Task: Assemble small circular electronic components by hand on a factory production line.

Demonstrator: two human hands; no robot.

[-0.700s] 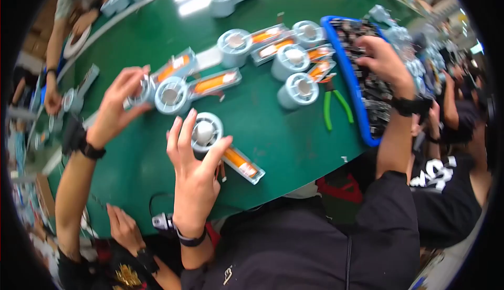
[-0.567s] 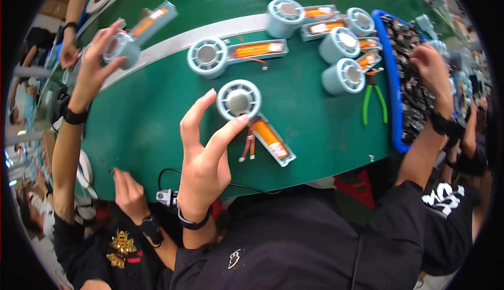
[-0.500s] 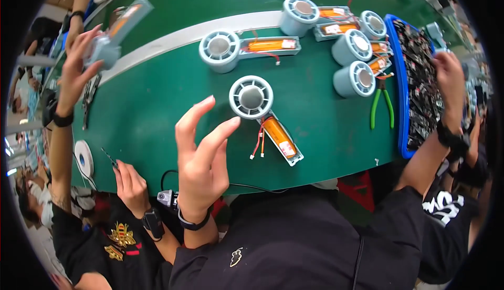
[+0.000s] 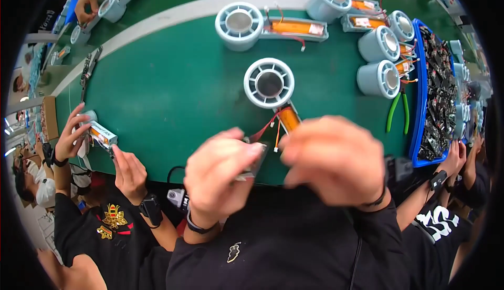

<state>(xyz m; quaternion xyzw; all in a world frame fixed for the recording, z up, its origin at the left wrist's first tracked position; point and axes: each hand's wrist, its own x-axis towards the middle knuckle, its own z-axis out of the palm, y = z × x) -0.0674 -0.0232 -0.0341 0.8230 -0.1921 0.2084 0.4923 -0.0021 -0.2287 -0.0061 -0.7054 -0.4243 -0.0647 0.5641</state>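
While the left hand (image 4: 220,177) pinches a small greyish part (image 4: 255,164), the right hand (image 4: 336,161), apart from the left, is blurred; whether it grips anything cannot be told. The light-blue fan unit (image 4: 269,84) rests on the green worktop (image 4: 173,101) just beyond both hands, its handle (image 4: 288,118) partly hidden by the right hand

Before you, the pale blue, round-headed fan casing (image 4: 269,61) is smooth, satiny plastic around a metal-looking grey disc (image 4: 270,84); the slim orange battery pack (image 4: 288,117) wears a shiny, film-like wrap; your green tabletop (image 4: 173,90) looks smooth; the blue rectangular tray (image 4: 420,106) is glossy plastic; your black shirt (image 4: 299,232), matt cloth.
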